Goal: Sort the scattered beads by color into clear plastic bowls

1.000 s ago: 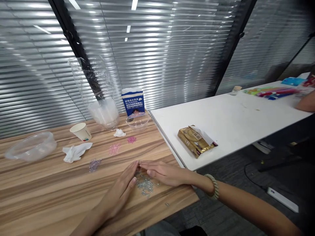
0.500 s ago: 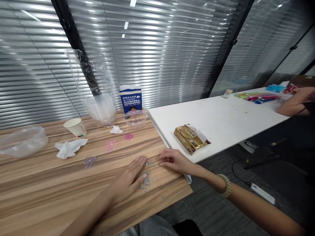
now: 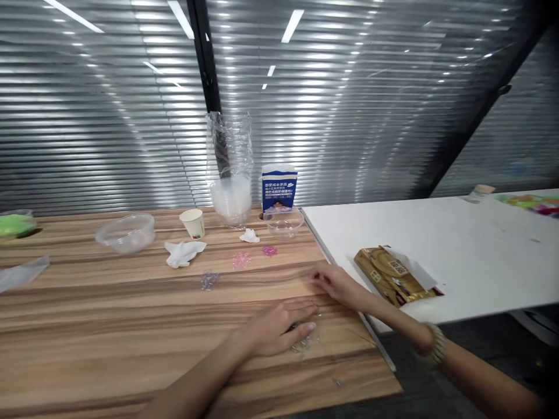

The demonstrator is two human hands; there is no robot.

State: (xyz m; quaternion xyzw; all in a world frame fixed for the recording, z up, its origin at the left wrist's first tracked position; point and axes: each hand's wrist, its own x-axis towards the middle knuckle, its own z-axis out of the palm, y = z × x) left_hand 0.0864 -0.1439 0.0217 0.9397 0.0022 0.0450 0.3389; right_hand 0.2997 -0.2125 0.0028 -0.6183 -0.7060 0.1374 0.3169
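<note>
My left hand [image 3: 279, 329] lies palm down on the wooden tabletop with its fingers stretched out. Its thumb and fingertips rest beside a pile of tiny silvery, tube-like beads [image 3: 302, 346], partly covering it. My right hand [image 3: 336, 284] is just beyond and to the right, near the table's right edge, with bent fingers smeared by motion; whether anything is between them cannot be seen. Farther back lie small piles of purple beads [image 3: 210, 280], light pink beads [image 3: 241, 260] and darker pink beads [image 3: 269, 251].
At the back stand a clear plastic bowl [image 3: 283, 224], a blue carton [image 3: 279, 191], wrapped bowls [image 3: 231, 201], a paper cup [image 3: 193, 223] and another bowl [image 3: 126, 234]. Crumpled tissues [image 3: 184, 254] lie in front. A gold tissue pack [image 3: 395, 276] is on the adjoining white table [image 3: 471, 250].
The view has swung left, bringing a green-filled container into sight. My right hand has moved away from the silvery beads, toward the back. My left hand stays flat beside them.
</note>
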